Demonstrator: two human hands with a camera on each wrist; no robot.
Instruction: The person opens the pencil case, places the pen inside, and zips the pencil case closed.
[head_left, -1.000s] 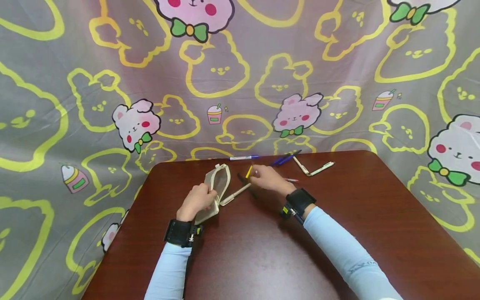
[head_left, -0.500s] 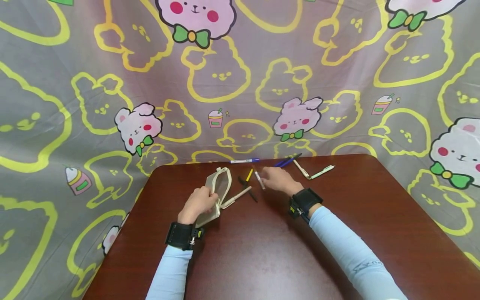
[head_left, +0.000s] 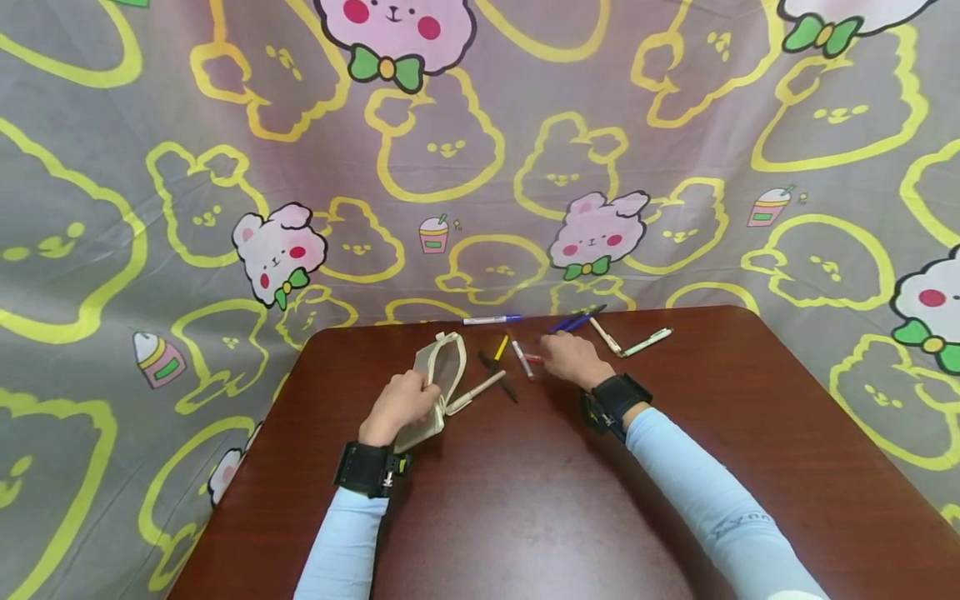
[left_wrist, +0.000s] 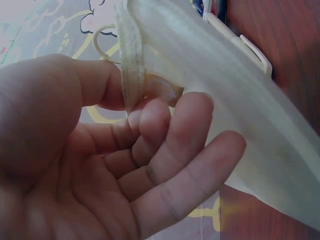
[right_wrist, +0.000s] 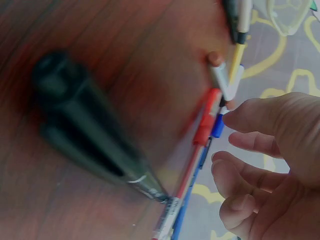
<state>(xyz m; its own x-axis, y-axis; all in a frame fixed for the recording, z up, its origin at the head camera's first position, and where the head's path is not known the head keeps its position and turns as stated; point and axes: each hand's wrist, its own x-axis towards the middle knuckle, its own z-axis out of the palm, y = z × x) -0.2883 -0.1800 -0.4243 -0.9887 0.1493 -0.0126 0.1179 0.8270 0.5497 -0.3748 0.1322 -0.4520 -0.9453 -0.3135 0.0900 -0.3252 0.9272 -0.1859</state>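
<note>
My left hand (head_left: 401, 404) grips the edge of a cream, see-through zip pouch (head_left: 426, 427), whose mouth gapes toward the right. In the left wrist view the thumb and index finger pinch the pouch (left_wrist: 240, 100) near its zip. To the right, my right hand (head_left: 573, 358) is low over the table beside a red pen (head_left: 534, 358). The right wrist view shows its fingers spread with nothing between them, near the red pen (right_wrist: 204, 122). A white marker (head_left: 522, 360) lies just left of that pen. Large and blurred close to this camera is a black pen (right_wrist: 100, 125).
Beside the pouch lie a beige pen (head_left: 474, 393), a yellow pen (head_left: 501, 348) and a black pen (head_left: 508, 388). Farther back are a blue-capped marker (head_left: 491, 320), blue pens (head_left: 577, 322), a white pen (head_left: 603, 335) and a pale green pen (head_left: 647, 342). A patterned curtain (head_left: 450, 283) hangs behind the table.
My right hand has moved right, away from the yellow pen and white marker, which now show fully, to the red pen. My left hand keeps its grip on the pouch.
</note>
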